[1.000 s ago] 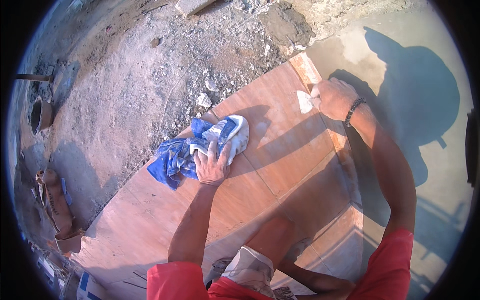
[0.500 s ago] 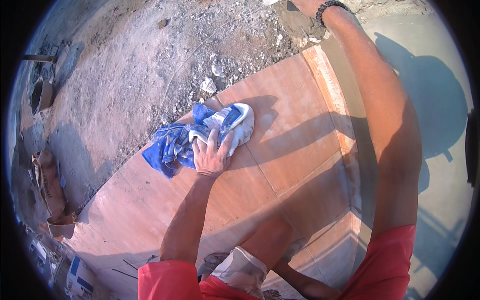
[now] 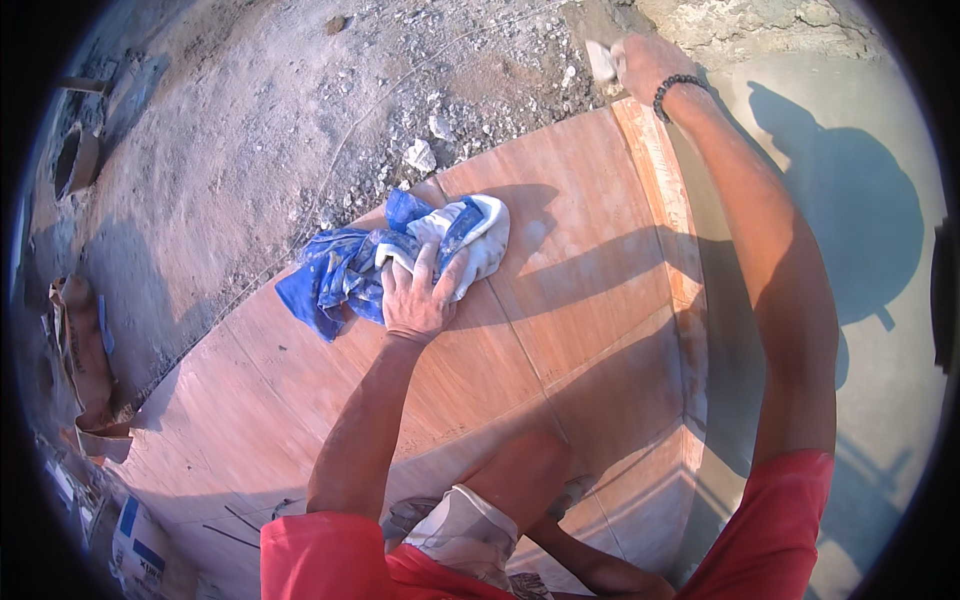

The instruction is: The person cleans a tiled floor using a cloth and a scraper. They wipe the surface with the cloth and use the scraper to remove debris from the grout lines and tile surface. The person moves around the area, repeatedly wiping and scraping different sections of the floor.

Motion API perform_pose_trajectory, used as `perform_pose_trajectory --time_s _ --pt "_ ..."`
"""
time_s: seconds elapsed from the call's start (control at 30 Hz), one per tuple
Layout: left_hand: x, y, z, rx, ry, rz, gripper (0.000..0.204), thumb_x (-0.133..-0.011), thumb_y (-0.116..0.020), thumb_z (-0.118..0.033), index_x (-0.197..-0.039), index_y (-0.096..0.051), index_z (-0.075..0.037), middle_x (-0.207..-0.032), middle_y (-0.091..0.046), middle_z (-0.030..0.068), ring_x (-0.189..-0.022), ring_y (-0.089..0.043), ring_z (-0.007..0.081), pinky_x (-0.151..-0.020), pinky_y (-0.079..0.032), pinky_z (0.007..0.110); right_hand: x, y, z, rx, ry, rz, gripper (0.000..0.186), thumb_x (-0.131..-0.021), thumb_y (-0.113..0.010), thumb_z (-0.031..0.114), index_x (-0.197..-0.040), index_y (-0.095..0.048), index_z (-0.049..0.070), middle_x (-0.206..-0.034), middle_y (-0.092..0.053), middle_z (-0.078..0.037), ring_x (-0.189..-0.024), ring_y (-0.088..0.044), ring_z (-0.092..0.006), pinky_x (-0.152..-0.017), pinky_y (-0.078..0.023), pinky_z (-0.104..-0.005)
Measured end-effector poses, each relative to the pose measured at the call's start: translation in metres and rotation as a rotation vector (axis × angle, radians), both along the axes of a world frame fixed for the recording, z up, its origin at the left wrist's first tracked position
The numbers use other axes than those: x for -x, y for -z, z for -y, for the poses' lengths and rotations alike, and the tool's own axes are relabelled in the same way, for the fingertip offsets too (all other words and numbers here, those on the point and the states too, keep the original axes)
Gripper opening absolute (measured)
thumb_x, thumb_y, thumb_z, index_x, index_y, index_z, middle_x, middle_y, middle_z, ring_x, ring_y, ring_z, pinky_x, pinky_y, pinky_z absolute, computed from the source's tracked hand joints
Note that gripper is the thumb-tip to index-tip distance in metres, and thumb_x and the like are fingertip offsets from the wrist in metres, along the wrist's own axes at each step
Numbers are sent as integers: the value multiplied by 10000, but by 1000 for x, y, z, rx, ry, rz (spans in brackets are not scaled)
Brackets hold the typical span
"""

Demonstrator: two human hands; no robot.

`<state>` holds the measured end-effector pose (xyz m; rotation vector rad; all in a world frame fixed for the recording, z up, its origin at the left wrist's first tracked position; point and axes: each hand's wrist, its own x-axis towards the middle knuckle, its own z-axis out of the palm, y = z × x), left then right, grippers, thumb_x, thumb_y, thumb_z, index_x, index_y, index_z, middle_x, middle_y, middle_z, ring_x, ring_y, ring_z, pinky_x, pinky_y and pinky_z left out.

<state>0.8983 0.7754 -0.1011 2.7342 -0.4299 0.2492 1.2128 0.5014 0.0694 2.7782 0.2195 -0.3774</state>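
My left hand (image 3: pixel 418 303) lies spread on a crumpled blue and white cloth (image 3: pixel 330 275), its fingertips pressing into the folds. The cloth is stained and rests on the reddish-brown floor tiles (image 3: pixel 460 390), near their rough outer edge. Far to the right, my right hand (image 3: pixel 652 68) is closed around a small, pale, flat-bladed tool (image 3: pixel 601 62), scraper-like, whose handle is hidden in the fist. The blade is just beyond the far corner of the tiling, beside the orange-and-white edge strip (image 3: pixel 657 165). A dark beaded bracelet (image 3: pixel 676 88) circles my right wrist.
Rubble and grey dirt (image 3: pixel 250 130) border the tiles at far left. A smooth grey plastered surface (image 3: pixel 840 110) runs along the right. A torn brown paper bag (image 3: pixel 85 350) and a white-and-blue bag (image 3: pixel 140 545) lie at left. My bent knee (image 3: pixel 525 465) is low centre.
My right hand has come nearer from the far edge, bringing the pale blade fully into view. The left hand stays on the cloth. The whole view has shifted slightly.
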Motion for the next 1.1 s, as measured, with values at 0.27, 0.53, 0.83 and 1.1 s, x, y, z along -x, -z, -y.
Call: perform_pose_trajectory --time_s 0.27,0.53,0.83,1.1 --pt "-3 1 -7 9 -18 -19 601 -736 -740 -280 -1315 -578 -303 -1357 -470 113 -1107 -495 405 -946 -386 568 78 -42 -63 -571 -239 245 355 -903 -595 199 -1241 -619 92 -963 -696 -216 -908 -672 -391 -830 -529 -458" --pt "-6 13 4 -25 -37 68 581 -763 -723 -296 -1325 -576 -293 -1343 -484 132 -1132 -488 429 -1006 -343 604 364 -24 68 -832 610 -224 387 -868 -629 173 -1219 -608 12 -928 -669 -152 -835 -635 -258 -770 -502 -357" --pt "-4 16 1 -103 -39 59 646 -748 -731 -264 -1365 -540 -238 -1356 -465 169 -1180 -465 446 -1044 -296 614 491 -65 116 -926 609 -384 477 -874 -679 258 -1277 -589 19 -1039 -682 -185 -934 -664 -299 -844 -503 -380" --pt "-3 13 -6 -159 -45 67 694 -748 -713 -274 -1402 -496 -189 -1374 -437 196 -1187 -460 433 -1050 -293 593 525 -112 186 -846 909 -901 400 -874 -669 224 -1221 -599 36 -999 -696 -177 -933 -674 -305 -841 -511 -394"
